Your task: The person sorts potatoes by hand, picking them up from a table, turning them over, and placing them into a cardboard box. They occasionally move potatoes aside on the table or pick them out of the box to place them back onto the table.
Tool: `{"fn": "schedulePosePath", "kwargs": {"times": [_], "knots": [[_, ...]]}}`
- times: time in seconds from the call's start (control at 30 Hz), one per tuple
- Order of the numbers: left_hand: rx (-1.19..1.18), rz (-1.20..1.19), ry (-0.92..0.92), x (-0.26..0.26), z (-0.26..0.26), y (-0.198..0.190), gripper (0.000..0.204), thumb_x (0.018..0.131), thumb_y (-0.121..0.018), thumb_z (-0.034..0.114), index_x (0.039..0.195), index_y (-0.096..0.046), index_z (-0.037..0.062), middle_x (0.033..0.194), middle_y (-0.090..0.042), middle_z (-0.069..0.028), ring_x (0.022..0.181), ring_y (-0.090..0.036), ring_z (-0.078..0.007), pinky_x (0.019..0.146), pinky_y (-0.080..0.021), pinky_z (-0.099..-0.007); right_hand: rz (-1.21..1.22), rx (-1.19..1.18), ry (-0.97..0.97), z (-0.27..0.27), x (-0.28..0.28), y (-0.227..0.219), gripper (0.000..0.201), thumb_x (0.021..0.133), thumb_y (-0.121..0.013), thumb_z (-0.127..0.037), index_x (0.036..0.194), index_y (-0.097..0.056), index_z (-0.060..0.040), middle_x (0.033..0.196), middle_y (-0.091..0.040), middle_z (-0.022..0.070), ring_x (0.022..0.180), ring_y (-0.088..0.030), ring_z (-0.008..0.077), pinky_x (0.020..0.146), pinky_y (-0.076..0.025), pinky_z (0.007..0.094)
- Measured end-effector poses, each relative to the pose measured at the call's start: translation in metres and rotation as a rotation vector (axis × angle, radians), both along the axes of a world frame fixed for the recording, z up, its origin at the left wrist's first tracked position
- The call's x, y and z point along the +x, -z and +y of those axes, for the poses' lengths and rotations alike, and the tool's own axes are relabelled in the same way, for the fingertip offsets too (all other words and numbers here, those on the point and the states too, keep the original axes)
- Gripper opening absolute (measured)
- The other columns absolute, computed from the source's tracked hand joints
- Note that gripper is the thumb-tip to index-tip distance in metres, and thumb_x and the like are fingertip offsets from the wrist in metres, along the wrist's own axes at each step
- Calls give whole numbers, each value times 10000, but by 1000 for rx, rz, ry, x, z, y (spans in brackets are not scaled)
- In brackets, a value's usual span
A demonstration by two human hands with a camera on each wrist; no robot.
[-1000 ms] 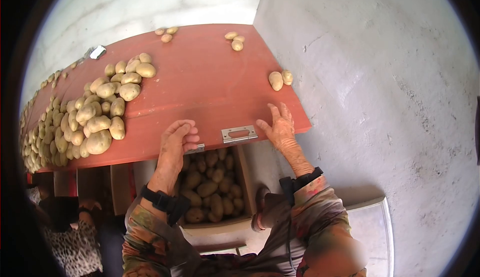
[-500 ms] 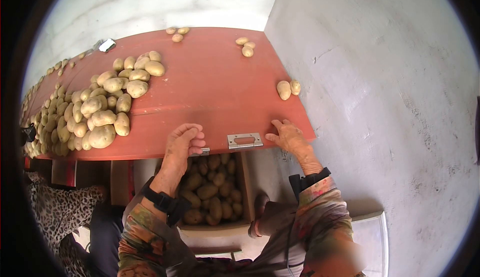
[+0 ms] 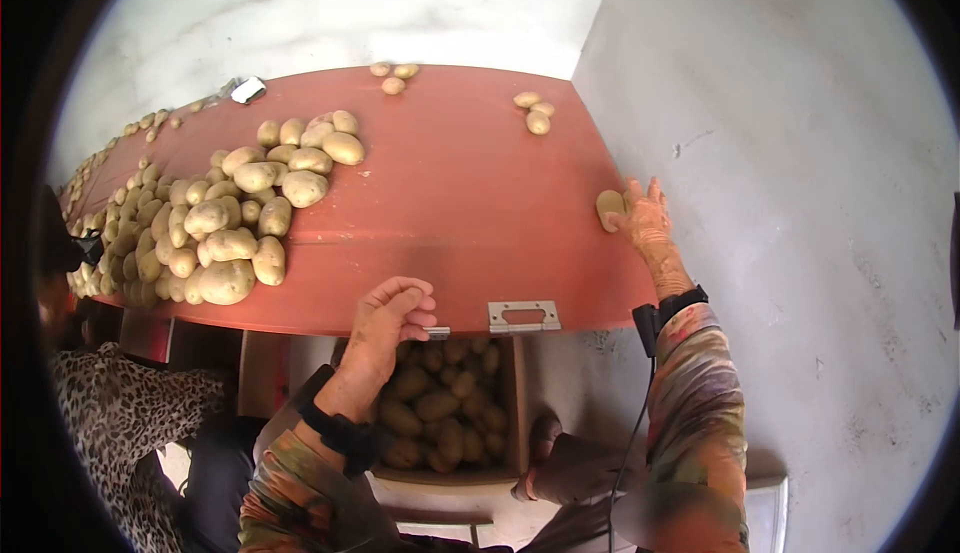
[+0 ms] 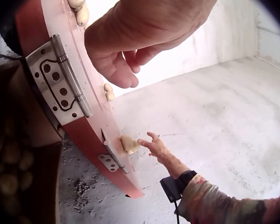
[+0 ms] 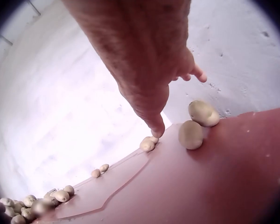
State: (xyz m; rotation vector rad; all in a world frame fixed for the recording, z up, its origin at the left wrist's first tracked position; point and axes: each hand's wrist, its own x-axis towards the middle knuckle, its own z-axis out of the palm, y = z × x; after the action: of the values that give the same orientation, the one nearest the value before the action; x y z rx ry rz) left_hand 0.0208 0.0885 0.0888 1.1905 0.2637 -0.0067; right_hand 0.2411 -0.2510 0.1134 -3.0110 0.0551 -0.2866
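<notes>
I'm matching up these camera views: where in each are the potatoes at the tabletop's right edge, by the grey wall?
Head: right of centre, one potato showing beside the right grip.
Left wrist: below centre, the potatoes just left of the right grip; their number is unclear.
Right wrist: right of and slightly below centre, two potatoes side by side.
Shared landmark: the red tabletop under them, in all three.

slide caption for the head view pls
Right hand beside a potato on the red tabletop, left hand loosely curled near a hinge.
</notes>
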Motion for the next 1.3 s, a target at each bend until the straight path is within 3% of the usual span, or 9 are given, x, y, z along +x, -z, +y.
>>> {"fn": "schedulePosePath", "kwargs": {"times": [0.1, 0.23, 0.57, 0.77, 0.83, 1.07, 1.13, 1.2, 1.3], "knots": [[0, 10, 20, 1, 0, 3, 145, 899, -551, 146, 967, -628, 44, 833, -652, -53, 671, -624, -111, 565, -510, -238, -75, -25, -35, -5, 19, 17, 798, 652, -767, -314, 1356, -409, -196, 1441, -265, 251, 1296, -322, 423, 1030, -357, 478], [-9, 6, 5, 0, 0, 5, 143, 910, -551, 144, 966, -630, 38, 819, -642, -49, 679, -626, -119, 586, -510, -246, -29, 77, -9, -9, 33, 39, 692, 623, -773, -314, 1241, -515, -142, 1265, -409, 193, 1192, -421, 390, 985, -402, 458], [3, 28, 89, 2, -6, 12, 153, 923, -537, 153, 981, -632, 49, 836, -632, -31, 725, -627, -113, 617, -509, -241, 82, 107, 103, 11, 32, 24, 665, 598, -784, -258, 1200, -530, -138, 1244, -401, 190, 1151, -462, 387, 934, -454, 441], [11, 16, 75, -1, -1, 9, 156, 910, -543, 163, 977, -637, 58, 829, -631, -27, 708, -623, -117, 609, -509, -241, 95, 126, 12, 12, 13, 32, 664, 514, -792, -121, 1140, -571, -114, 1213, -452, 173, 1119, -491, 376, 952, -458, 395], [9, 37, 56, 2, 0, 12, 155, 905, -545, 167, 969, -637, 60, 813, -630, -28, 693, -623, -122, 590, -509, -240, 60, 88, -139, 11, -2, 36, 666, 497, -790, -87, 1127, -576, -112, 1236, -443, 180, 1118, -490, 383, 957, -457, 392], [20, 37, 81, 0, -7, 10, 149, 901, -549, 174, 952, -634, 63, 799, -629, -30, 680, -624, -122, 567, -511, -246, 78, 82, -295, 21, -71, 33, 640, 516, -786, -85, 1120, -575, -112, 1287, -409, 159, 1145, -467, 388, 951, -461, 426], [13, 11, 67, 0, -6, 11, 148, 901, -552, 177, 945, -633, 60, 796, -626, -29, 675, -626, -125, 563, -510, -245, 3, 299, -357, 25, -85, 34, 616, 537, -776, -80, 1116, -568, -70, 1224, -465, 169, 1109, -496, 369, 940, -465, 419], [24, 18, 100, -1, -5, 10, 162, 905, -553, 189, 962, -628, 58, 813, -626, -33, 689, -628, -127, 568, -514, -247, -45, 520, -301, 37, -107, 23, 596, 568, -766, -88, 1124, -559, -32, 1193, -495, 160, 1071, -536, 318, 917, -472, 394], [38, 4, 194, -2, -5, 11, 224, 915, -558, 229, 1048, -596, 53, 874, -620, -47, 730, -633, -138, 586, -526, -263, 181, 1065, -329, 65, -156, -15, 613, 607, -751, -92, 1178, -533, -40, 1138, -551, 89, 1035, -551, 221, 888, -468, 348]]}}
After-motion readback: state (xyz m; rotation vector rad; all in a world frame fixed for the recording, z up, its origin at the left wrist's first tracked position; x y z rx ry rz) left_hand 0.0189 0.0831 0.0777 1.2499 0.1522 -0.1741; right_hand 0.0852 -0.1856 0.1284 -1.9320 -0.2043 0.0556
